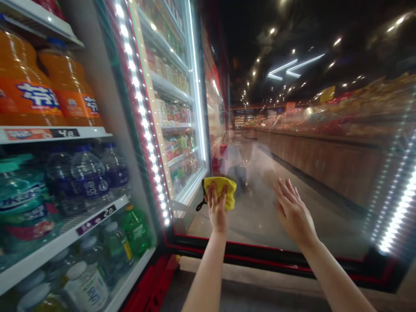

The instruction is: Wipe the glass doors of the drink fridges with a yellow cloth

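My left hand (217,210) presses a yellow cleaning cloth (230,190) against the glass of an open fridge door (253,216), near its lower left part. The cloth has a dark edge and a small black loop hanging at its left. My fingers lie spread over it. To the right, my right hand (295,214) is held up at the same glass with nothing in it, its fingers stretched out; whether it touches the pane I cannot tell. A hazy, whitish smear shows on the glass between and above the hands.
On the left, the fridge shelves hold orange soda bottles (69,86), water bottles (87,171) and green bottles (138,229). Bright LED strips (139,104) line the cabinet and door edges. Through the glass appear an aisle and a long wooden display counter (325,160) piled with goods.
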A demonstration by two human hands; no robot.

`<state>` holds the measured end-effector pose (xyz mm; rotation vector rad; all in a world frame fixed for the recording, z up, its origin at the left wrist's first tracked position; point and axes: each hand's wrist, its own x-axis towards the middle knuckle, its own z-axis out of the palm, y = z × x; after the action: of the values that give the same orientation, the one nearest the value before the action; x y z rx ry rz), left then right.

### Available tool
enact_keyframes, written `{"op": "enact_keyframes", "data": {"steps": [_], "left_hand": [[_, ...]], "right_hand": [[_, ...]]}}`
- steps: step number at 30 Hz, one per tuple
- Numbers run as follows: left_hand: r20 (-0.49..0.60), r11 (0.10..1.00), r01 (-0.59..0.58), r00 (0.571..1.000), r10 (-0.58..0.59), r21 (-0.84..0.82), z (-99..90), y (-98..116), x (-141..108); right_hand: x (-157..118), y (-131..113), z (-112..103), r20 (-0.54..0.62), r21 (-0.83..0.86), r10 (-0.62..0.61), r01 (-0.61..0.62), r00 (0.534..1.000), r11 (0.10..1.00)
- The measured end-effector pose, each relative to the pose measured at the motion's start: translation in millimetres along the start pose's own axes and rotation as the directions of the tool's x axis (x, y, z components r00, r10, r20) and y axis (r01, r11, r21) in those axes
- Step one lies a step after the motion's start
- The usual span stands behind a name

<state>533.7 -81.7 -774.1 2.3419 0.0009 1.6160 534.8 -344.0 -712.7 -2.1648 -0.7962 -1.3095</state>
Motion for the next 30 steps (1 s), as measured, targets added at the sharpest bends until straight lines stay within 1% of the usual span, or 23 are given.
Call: {"op": "enact_keyframes", "data": {"steps": [2,3,4,6,8,9,10,11,12,13,14,15,16,18,20,22,23,25,26,27,28,29,30], "left_hand": [[-0.078,0.992,0.127,0.989,-0.128,-0.012,-6.9,-18.5,-1.2],[-0.091,0.986,0.167,0.982,-0.167,-0.013,-6.7,-20.5,-5.4],[-0.089,0.982,0.187,0.978,-0.187,-0.011,-4.1,-17.1,-11.4],[-0.056,0.982,0.187,0.981,-0.188,-0.011,6.3,2.9,-25.4],[0.013,0.989,0.147,0.989,-0.147,-0.017,17.9,28.6,-34.3],[0.060,0.993,0.116,0.992,-0.114,-0.018,21.6,38.2,-34.3],[0.118,0.997,0.074,0.990,-0.073,-0.010,23.1,43.0,-31.0],[0.161,0.999,0.040,0.986,-0.039,-0.003,21.9,42.0,-24.8],[0.186,1.000,0.018,0.982,-0.019,0.005,18.1,35.2,-16.8],[0.191,1.000,0.012,0.981,-0.014,0.012,12.3,23.3,-8.6],[0.166,0.999,0.036,0.985,-0.040,0.022,5.3,8.0,-1.9],[0.110,0.994,0.106,0.988,-0.108,0.027,-1.8,-8.7,2.0],[0.051,0.982,0.188,0.981,-0.190,0.030,-8.0,-24.6,2.2],[-0.036,0.942,0.334,0.942,-0.333,0.041,-14.7,-46.9,-7.9],[-0.057,0.913,0.403,0.915,-0.400,0.059,-12.4,-51.0,-24.5],[-0.017,0.913,0.400,0.916,-0.400,0.083,-5.3,-41.4,-34.5],[0.021,0.921,0.378,0.924,-0.381,0.092,-2.4,-35.1,-34.0],[0.100,0.954,0.291,0.950,-0.297,0.067,-1.6,-27.2,-22.3],[0.127,0.970,0.242,0.962,-0.244,0.033,-4.1,-27.6,-13.4],[0.133,0.979,0.205,0.971,-0.201,-0.014,-8.2,-31.1,-4.5],[0.116,0.978,0.197,0.975,-0.189,-0.063,-13.1,-37.4,2.7],[0.073,0.966,0.232,0.972,-0.225,-0.111,-17.8,-45.6,7.0],[0.011,0.940,0.302,0.953,-0.304,-0.157,-21.8,-54.4,7.7]], "right_hand": [[0.0,-4.7,-0.8,0.013,-0.001,-0.015,0.015,1.000,1.000],[0.4,-7.4,-1.2,0.015,-0.001,-0.023,0.023,1.000,1.000],[1.1,-10.4,-1.5,0.017,-0.001,-0.032,0.032,0.999,0.999],[3.5,-17.4,-1.2,0.019,0.000,-0.046,0.046,0.999,0.999],[6.8,-24.6,-0.1,0.015,0.003,-0.057,0.057,0.998,0.998],[8.4,-27.7,0.5,0.011,0.006,-0.064,0.064,0.998,0.998],[9.8,-30.3,1.0,0.008,0.009,-0.073,0.073,0.997,0.997],[10.8,-32.2,1.3,0.004,0.013,-0.084,0.084,0.996,0.996],[11.4,-33.4,1.5,0.001,0.015,-0.095,0.095,0.995,0.995],[11.5,-33.9,1.5,0.000,0.017,-0.105,0.105,0.995,0.994],[11.0,-33.9,1.6,0.002,0.018,-0.111,0.111,0.994,0.994],[10.0,-33.5,1.9,0.006,0.020,-0.113,0.113,0.994,0.993],[8.7,-33.2,2.7,0.010,0.020,-0.111,0.111,0.994,0.994],[5.1,-34.0,6.3,0.024,0.023,-0.107,0.107,0.994,0.994],[1.3,-38.9,13.3,0.038,0.034,-0.116,0.115,0.993,0.993],[-2.1,-48.9,22.2,0.064,0.050,-0.137,0.134,0.989,0.990],[-3.4,-55.4,26.6,0.082,0.058,-0.150,0.146,0.985,0.988],[-5.6,-69.4,34.1,0.125,0.064,-0.179,0.172,0.976,0.983],[-6.6,-75.9,36.8,0.146,0.063,-0.192,0.185,0.970,0.981],[-7.4,-81.4,38.6,0.164,0.062,-0.206,0.198,0.965,0.978],[-8.3,-85.8,39.8,0.178,0.060,-0.219,0.211,0.960,0.976],[-9.3,-88.9,40.3,0.187,0.059,-0.232,0.224,0.955,0.973],[-10.3,-91.0,40.5,0.192,0.059,-0.246,0.239,0.950,0.969]]}}
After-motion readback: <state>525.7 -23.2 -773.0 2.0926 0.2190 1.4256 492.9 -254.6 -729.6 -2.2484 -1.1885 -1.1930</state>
